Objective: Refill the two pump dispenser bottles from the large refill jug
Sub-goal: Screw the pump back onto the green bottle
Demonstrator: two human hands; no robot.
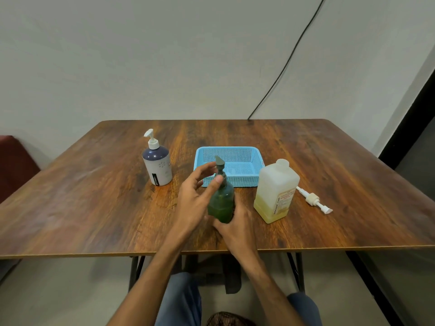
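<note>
Green bottle (221, 203): upright on the table (94, 208), near the front edge at centre; pump top on.
Right hand (237, 229): wrapped round the bottle's lower body, gripping it steady.
Left hand (195, 196): thumb on the collar (222, 178), fingers curled round its far side, pinching it.
Step in hand: likely unscrewing the pump. Keep the base pressed down, turn only the collar, and lift the stem straight up so it drips inside.
Jug (275, 191): just right of the bottle, uncapped, roughly a third full of yellow liquid.
Loose pump (314, 200): lying flat, right of the jug.
Basket (235, 182): blue, just behind the bottle; a fair place for the wet pump.
White bottle (157, 164): far left, pump on, untouched.
</note>
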